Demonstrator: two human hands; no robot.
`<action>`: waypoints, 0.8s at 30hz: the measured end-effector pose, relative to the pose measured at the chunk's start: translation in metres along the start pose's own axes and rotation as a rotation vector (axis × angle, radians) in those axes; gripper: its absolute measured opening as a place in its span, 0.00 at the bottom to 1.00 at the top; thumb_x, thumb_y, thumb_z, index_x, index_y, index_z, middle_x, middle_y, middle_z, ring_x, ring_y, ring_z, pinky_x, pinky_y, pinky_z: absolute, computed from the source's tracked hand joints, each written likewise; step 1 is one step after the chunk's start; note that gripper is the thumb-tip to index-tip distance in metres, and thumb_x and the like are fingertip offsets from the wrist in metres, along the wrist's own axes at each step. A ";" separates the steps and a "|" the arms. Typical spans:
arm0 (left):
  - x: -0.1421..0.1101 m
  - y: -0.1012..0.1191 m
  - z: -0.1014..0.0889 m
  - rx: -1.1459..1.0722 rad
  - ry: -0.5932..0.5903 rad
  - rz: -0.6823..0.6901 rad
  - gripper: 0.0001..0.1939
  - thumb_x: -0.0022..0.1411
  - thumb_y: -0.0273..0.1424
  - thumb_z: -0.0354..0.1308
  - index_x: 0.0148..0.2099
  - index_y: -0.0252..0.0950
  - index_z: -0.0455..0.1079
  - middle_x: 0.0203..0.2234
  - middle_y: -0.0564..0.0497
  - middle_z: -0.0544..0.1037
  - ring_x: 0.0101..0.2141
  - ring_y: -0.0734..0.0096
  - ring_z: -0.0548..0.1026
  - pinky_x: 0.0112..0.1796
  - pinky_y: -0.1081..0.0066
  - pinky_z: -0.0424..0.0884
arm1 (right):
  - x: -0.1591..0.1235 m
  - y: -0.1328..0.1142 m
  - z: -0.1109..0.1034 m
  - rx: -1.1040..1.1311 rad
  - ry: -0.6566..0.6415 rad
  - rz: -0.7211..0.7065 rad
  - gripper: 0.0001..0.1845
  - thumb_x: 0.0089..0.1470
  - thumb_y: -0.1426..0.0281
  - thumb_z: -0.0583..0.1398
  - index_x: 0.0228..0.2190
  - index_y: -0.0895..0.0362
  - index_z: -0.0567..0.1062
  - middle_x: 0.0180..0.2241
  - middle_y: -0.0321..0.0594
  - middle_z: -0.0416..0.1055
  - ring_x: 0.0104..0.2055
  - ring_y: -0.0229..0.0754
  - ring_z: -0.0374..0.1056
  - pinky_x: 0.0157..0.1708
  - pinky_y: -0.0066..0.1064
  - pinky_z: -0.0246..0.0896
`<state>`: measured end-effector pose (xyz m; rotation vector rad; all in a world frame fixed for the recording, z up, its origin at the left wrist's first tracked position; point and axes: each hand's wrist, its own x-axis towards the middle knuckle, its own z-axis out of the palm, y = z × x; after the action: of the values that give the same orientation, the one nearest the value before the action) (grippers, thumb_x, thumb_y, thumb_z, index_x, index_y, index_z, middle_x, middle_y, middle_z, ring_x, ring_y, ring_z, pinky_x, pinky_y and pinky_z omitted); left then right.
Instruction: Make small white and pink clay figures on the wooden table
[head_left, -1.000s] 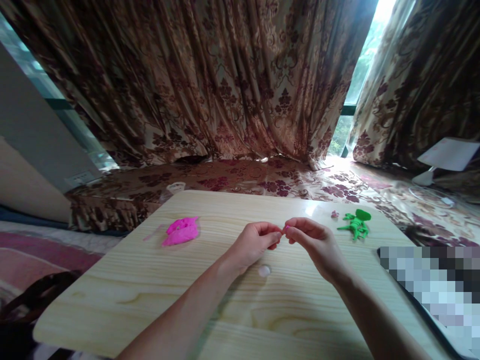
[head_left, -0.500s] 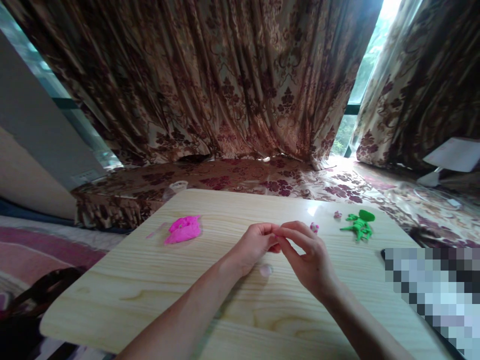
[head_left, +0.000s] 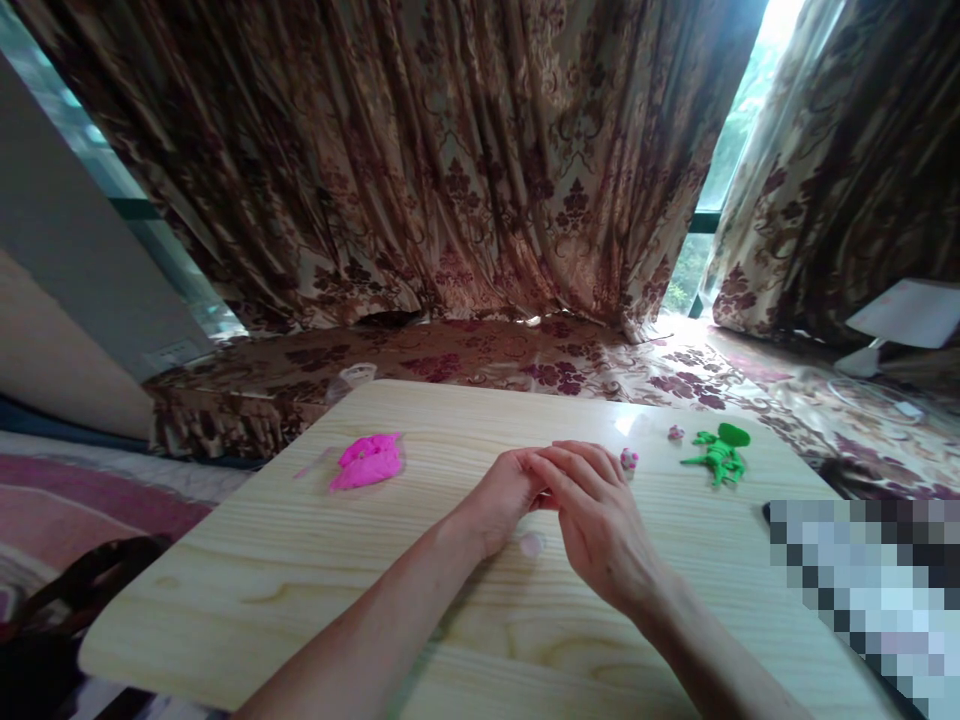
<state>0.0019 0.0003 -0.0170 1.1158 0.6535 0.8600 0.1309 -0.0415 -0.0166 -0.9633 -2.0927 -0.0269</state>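
Over the middle of the table my left hand (head_left: 506,495) is closed, its fingers curled and partly hidden under the other hand. My right hand (head_left: 596,510) bends over it, fingers pressed together against the left fingertips. Whatever lies between them is hidden. Just below the hands a small whitish translucent blob (head_left: 532,545) rests on the table. A small white ball with pink spots (head_left: 629,459) sits right beside my right fingers. Farther right are another small pinkish ball (head_left: 676,432) and a green clay-like figure (head_left: 721,455).
Bright pink clay-like stuff on its wrapping (head_left: 367,462) lies at the left of the pale wooden table (head_left: 300,590). A pixelated, dark-edged object (head_left: 862,590) borders the right side. Behind stand a clear cup (head_left: 352,378), a white lamp (head_left: 904,310) and patterned curtains (head_left: 450,150).
My right hand has rolled over from a fingertip pinch, and its fingers now cover the left fingertips. My left hand has barely moved; the things on the table stay put.
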 end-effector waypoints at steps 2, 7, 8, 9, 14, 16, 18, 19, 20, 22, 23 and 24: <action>-0.001 0.002 0.000 -0.031 -0.010 -0.011 0.08 0.52 0.28 0.57 0.35 0.31 0.73 0.28 0.49 0.75 0.31 0.73 0.69 0.36 0.71 0.64 | 0.000 -0.001 0.000 -0.045 -0.013 -0.015 0.27 0.51 0.80 0.51 0.53 0.56 0.63 0.52 0.41 0.63 0.55 0.47 0.53 0.55 0.45 0.48; -0.003 0.007 -0.002 -0.206 0.012 -0.019 0.08 0.51 0.26 0.56 0.35 0.30 0.73 0.31 0.48 0.75 0.33 0.74 0.70 0.37 0.74 0.64 | 0.000 -0.005 0.001 -0.110 -0.064 -0.094 0.28 0.51 0.81 0.49 0.53 0.57 0.63 0.55 0.40 0.61 0.59 0.46 0.50 0.58 0.46 0.43; -0.003 0.006 -0.001 -0.230 0.022 -0.012 0.08 0.50 0.25 0.56 0.35 0.30 0.73 0.31 0.48 0.75 0.34 0.74 0.70 0.37 0.74 0.64 | 0.000 -0.005 0.002 -0.117 -0.082 -0.099 0.29 0.50 0.81 0.49 0.54 0.58 0.62 0.56 0.40 0.60 0.60 0.45 0.49 0.59 0.46 0.42; -0.003 0.006 -0.001 -0.241 0.034 -0.012 0.08 0.50 0.24 0.56 0.34 0.29 0.73 0.32 0.48 0.76 0.34 0.74 0.70 0.37 0.75 0.64 | 0.000 -0.005 0.002 -0.126 -0.095 -0.090 0.30 0.49 0.82 0.48 0.54 0.58 0.61 0.57 0.41 0.59 0.60 0.45 0.49 0.59 0.46 0.42; 0.000 0.004 -0.001 -0.235 0.092 -0.053 0.07 0.52 0.25 0.57 0.35 0.31 0.72 0.29 0.49 0.75 0.31 0.75 0.71 0.36 0.73 0.66 | -0.001 0.000 0.004 -0.178 -0.087 -0.002 0.32 0.47 0.83 0.48 0.56 0.62 0.58 0.58 0.45 0.57 0.61 0.46 0.45 0.59 0.47 0.40; 0.000 0.004 -0.001 -0.265 0.082 -0.039 0.07 0.52 0.25 0.56 0.34 0.30 0.72 0.30 0.49 0.76 0.32 0.75 0.71 0.37 0.73 0.66 | -0.002 -0.002 0.004 -0.163 -0.098 -0.025 0.33 0.46 0.83 0.48 0.56 0.62 0.58 0.58 0.44 0.56 0.62 0.46 0.45 0.59 0.47 0.40; -0.001 0.004 -0.001 -0.301 0.069 -0.025 0.06 0.51 0.24 0.56 0.33 0.29 0.72 0.32 0.48 0.76 0.34 0.73 0.71 0.38 0.73 0.65 | -0.002 -0.004 0.005 -0.140 -0.116 -0.060 0.34 0.45 0.83 0.48 0.56 0.61 0.57 0.58 0.43 0.55 0.62 0.46 0.44 0.60 0.48 0.40; -0.001 0.004 -0.001 -0.308 0.075 -0.023 0.06 0.51 0.23 0.55 0.33 0.29 0.72 0.31 0.48 0.76 0.34 0.73 0.71 0.38 0.73 0.65 | -0.001 -0.005 0.005 -0.134 -0.120 -0.069 0.34 0.45 0.83 0.48 0.56 0.61 0.57 0.58 0.43 0.55 0.62 0.46 0.44 0.60 0.48 0.40; -0.001 0.004 -0.001 -0.307 0.090 -0.028 0.06 0.51 0.23 0.56 0.32 0.29 0.72 0.30 0.48 0.76 0.33 0.74 0.71 0.38 0.73 0.65 | -0.001 -0.005 0.005 -0.135 -0.117 -0.065 0.35 0.45 0.83 0.48 0.57 0.61 0.57 0.58 0.43 0.55 0.62 0.46 0.44 0.59 0.48 0.40; 0.001 0.003 -0.002 -0.288 0.121 -0.035 0.05 0.51 0.25 0.57 0.32 0.30 0.72 0.28 0.50 0.76 0.31 0.75 0.71 0.36 0.74 0.66 | -0.001 -0.003 0.005 -0.152 -0.097 -0.034 0.35 0.45 0.84 0.48 0.56 0.61 0.57 0.58 0.45 0.56 0.62 0.46 0.44 0.59 0.49 0.41; 0.002 0.003 -0.003 -0.279 0.131 -0.034 0.05 0.51 0.26 0.57 0.32 0.31 0.72 0.27 0.51 0.75 0.29 0.76 0.71 0.35 0.74 0.66 | -0.001 -0.002 0.005 -0.162 -0.084 -0.018 0.34 0.45 0.84 0.48 0.56 0.62 0.57 0.58 0.46 0.56 0.62 0.47 0.44 0.59 0.50 0.41; 0.002 0.003 -0.004 -0.272 0.135 -0.031 0.05 0.51 0.26 0.58 0.33 0.31 0.72 0.26 0.51 0.75 0.29 0.77 0.70 0.35 0.74 0.66 | -0.001 -0.001 0.004 -0.167 -0.077 -0.010 0.34 0.45 0.84 0.48 0.56 0.62 0.58 0.58 0.46 0.56 0.62 0.47 0.44 0.58 0.50 0.42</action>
<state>-0.0008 0.0047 -0.0152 0.8066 0.6416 0.9723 0.1281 -0.0415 -0.0199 -1.0681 -2.1925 -0.1746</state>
